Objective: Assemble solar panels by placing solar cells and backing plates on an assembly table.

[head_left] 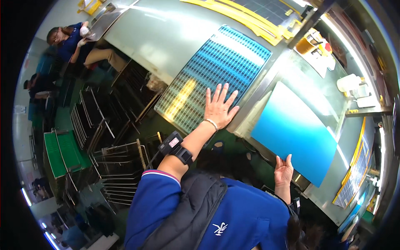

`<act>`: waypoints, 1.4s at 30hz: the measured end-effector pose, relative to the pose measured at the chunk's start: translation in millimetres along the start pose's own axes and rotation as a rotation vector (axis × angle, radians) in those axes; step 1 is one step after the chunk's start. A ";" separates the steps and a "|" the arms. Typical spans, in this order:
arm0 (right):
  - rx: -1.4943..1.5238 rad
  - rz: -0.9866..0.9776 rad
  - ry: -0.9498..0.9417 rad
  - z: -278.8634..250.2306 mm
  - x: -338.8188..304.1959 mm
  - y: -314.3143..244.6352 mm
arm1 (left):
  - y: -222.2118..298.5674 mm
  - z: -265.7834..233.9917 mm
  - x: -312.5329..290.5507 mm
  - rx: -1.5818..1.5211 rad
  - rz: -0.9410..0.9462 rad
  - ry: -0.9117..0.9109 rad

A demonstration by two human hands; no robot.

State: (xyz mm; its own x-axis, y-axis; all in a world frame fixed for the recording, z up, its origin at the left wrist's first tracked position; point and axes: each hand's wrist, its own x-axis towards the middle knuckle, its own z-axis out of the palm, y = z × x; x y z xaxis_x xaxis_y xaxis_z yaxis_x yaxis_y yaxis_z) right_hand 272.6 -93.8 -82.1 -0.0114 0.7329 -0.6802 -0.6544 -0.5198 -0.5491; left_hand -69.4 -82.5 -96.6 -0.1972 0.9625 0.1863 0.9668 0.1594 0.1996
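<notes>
My left hand (pixel 221 107) lies flat with fingers spread on the near right part of a glossy panel (pixel 208 75), which is covered in rows of small repeated patterns. The panel rests on the metal bench, and its near corner sticks out past the bench edge. To the right, my right hand (pixel 284 170) is at the near edge of a plain blue sheet (pixel 296 133). Its thumb shows over the sheet's edge, and the other fingers are partly hidden there. The sheet lies slanted on the right-hand bench.
Yellow-framed screens (pixel 250 16) lie at the back, another (pixel 354 166) at far right. A brown tub (pixel 307 43) and a white container (pixel 350 83) stand on the right bench (pixel 308 79). Wire racks (pixel 121 179) and a green board (pixel 62 154) stand left. A co-worker (pixel 79 46) handles a panel.
</notes>
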 end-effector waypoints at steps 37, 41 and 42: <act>0.082 -0.164 -0.017 -14.5 -33.4 -21.4 | 58.9 -15.4 16.4 -0.303 0.574 -0.191; 0.074 -0.583 0.396 -31.6 -32.8 -100.5 | 29.6 -41.6 -21.8 -0.292 0.360 -0.160; -0.001 -0.608 0.357 -47.5 -45.2 -132.6 | 24.4 -49.2 -32.7 -0.253 0.346 -0.176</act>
State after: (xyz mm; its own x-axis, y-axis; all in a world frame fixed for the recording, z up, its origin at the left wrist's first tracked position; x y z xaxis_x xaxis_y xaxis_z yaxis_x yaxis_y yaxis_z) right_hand 395.8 -78.9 -1.6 0.6052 0.7048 -0.3700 -0.4651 -0.0642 -0.8829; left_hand -47.4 -120.8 -50.4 0.1817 0.9758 0.1216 0.8967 -0.2152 0.3867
